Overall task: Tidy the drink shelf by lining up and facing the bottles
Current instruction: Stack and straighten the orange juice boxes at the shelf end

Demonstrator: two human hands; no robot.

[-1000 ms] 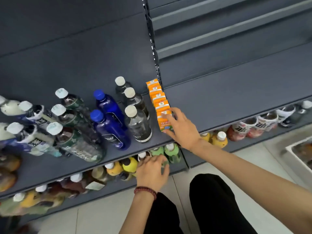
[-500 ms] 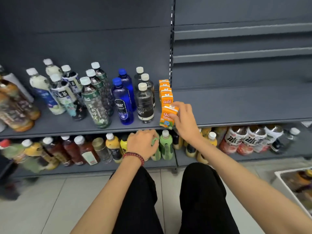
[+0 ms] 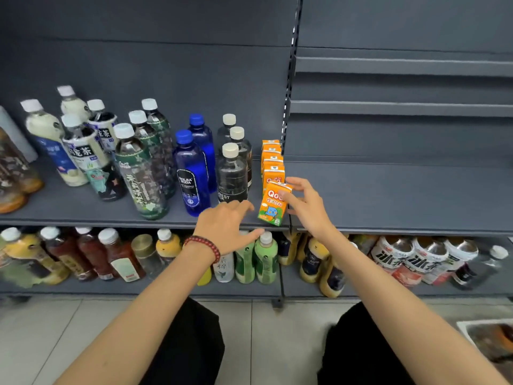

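Right hand [image 3: 306, 209] pinching front carton [image 3: 272, 204], tilted at shelf [image 3: 388, 195] lip, 6 o'clock of carton row [image 3: 272, 162]. Left hand [image 3: 226, 227] wide, empty, at carton's 9 o'clock. Risk: slack pinch tips carton off edge.

1. My right hand [image 3: 306, 207] grips the front orange Qoo juice carton [image 3: 273, 204], tilted, at the grey shelf [image 3: 388, 195] edge, centre frame.
2. Behind it, more orange cartons [image 3: 272, 162] run back in a row.
3. My left hand [image 3: 226, 226], fingers spread and empty, hovers just left of the carton, a red bead bracelet [image 3: 204, 245] on its wrist.
4. Left of centre stand a black-labelled clear bottle [image 3: 231, 173] and a blue Bolsa Soda bottle [image 3: 191, 176].
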